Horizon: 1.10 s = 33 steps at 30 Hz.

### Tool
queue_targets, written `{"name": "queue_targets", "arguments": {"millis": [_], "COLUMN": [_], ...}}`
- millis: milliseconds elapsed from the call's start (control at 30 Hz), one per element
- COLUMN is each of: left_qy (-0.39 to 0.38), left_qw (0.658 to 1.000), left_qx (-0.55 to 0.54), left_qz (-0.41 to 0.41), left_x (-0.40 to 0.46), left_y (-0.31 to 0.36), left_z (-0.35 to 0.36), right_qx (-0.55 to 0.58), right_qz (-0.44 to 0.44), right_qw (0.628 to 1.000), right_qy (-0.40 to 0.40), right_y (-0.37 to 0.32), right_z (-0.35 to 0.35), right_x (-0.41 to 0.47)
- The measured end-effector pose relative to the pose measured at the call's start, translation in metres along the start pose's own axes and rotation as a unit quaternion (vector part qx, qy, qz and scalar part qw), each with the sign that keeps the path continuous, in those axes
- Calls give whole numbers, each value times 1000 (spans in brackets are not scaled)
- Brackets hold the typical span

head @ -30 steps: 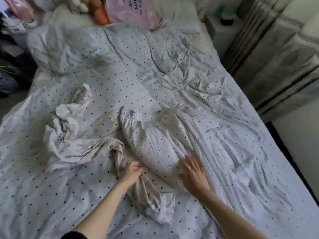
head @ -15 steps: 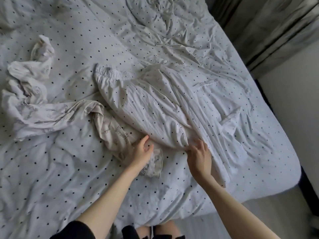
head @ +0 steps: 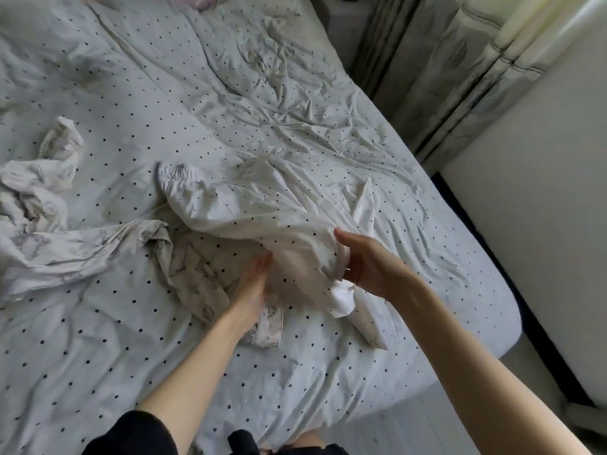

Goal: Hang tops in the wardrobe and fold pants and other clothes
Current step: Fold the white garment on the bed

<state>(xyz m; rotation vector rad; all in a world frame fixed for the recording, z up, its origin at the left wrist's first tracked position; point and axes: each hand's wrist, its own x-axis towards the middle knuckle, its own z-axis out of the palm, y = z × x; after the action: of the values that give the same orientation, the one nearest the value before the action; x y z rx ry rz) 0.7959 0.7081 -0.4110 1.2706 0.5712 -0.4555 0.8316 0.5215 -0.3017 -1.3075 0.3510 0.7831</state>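
Note:
White dotted pants (head: 236, 208) with an elastic waistband lie across the middle of the bed, the same pattern as the bedding. My right hand (head: 368, 261) grips the lower leg end and lifts it off the bed. My left hand (head: 256, 277) reaches under the raised fabric with its fingers straight; the fingertips are hidden by the cloth. A crumpled cream printed garment (head: 59, 231) sprawls on the left, one cuffed end (head: 266, 326) lying under my left wrist.
The dotted duvet (head: 131, 356) covers the whole bed. Its right edge (head: 486, 323) drops to a pale floor beside a white wall. Patterned curtains (head: 460, 77) hang at the back right. A pink pillow edge (head: 203, 0) shows at the top.
My right hand has taken hold of the pants' leg end and raised it. My left hand left the cream garment and slid under the lifted fabric. The view tilted down towards the bed's foot.

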Motion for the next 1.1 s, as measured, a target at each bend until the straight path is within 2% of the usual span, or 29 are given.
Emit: {"name": "queue_targets", "arguments": {"millis": [100,200,367,433,500,533,633,700,767,833,967,1100], "left_qy": [-31,20,-28,-63,-97,-99,-57,-23,11,44,69,51], "left_qw": [994,992,999,992,962,949,946,956,967,973,984,984], "left_qx": [-98,-125,38,-34,-176,-225,-271,-248,-208,-185,-145,-172], "left_qz": [28,19,-16,-101,-183,-198,-170,-155,-148,-131,-75,-10], "left_x": [9,22,17,10,4,3,-3,-7,-17,-31,-64,-99], "left_y": [16,27,18,7,-6,-10,-16,-17,-22,-28,-32,-26], "left_z": [-4,-8,-8,-6,-5,-5,-12,-21,-33,-48,-77,-88], "right_qx": [7,0,1,-9,8,7,-43,-130,-242,-300,-339,-368], "right_qz": [32,37,-55,-77,-83,-80,-75,-93,-119,-137,-156,-177], "right_qw": [998,998,995,994,993,994,996,986,954,928,912,899], "right_qy": [-48,-53,-79,-82,-79,-74,-36,41,127,171,168,158], "right_y": [-5,-4,-19,-24,-26,-27,-24,-19,-11,1,19,32], "right_z": [-5,-6,-4,1,4,3,-3,-4,0,5,15,16], "right_x": [-8,-11,-13,-12,-11,-11,-11,-11,-8,-5,-10,-22]}}
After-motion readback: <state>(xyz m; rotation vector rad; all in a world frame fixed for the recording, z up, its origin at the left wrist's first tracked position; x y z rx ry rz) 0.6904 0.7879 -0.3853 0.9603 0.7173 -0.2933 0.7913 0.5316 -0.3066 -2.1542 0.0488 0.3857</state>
